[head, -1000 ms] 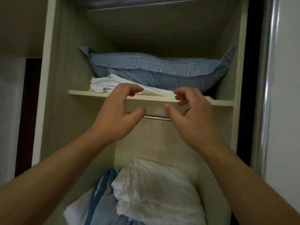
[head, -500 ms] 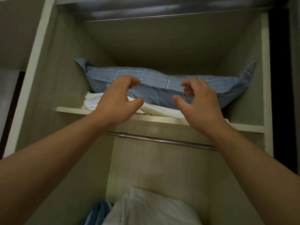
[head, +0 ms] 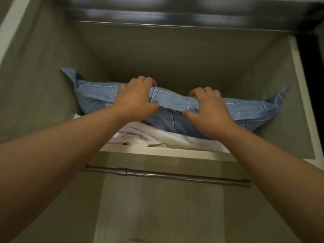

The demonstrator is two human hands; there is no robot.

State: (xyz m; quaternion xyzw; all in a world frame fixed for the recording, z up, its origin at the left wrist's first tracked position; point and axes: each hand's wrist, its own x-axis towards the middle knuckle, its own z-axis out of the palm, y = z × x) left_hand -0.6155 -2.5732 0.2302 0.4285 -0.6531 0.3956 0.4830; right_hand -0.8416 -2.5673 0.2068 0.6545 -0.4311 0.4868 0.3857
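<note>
A blue checked pillow [head: 175, 106] lies across the upper wardrobe shelf [head: 175, 152], on top of folded white cloth [head: 145, 135]. My left hand [head: 136, 99] grips the pillow's front left part, fingers curled over its top and thumb under the front edge. My right hand [head: 208, 109] grips the pillow a little right of the middle in the same way. Both forearms reach up from the bottom corners of the view.
A dark metal hanging rail [head: 175, 176] runs below the shelf. The wardrobe side walls [head: 40, 95] close in left and right, and a metal sliding-door track [head: 175, 16] runs across the top. The pillow's two corners press against the side walls.
Both hands have risen from in front of the shelf edge and closed on the pillow. The view has tilted upward, so the laundry pile on the lower level is out of sight.
</note>
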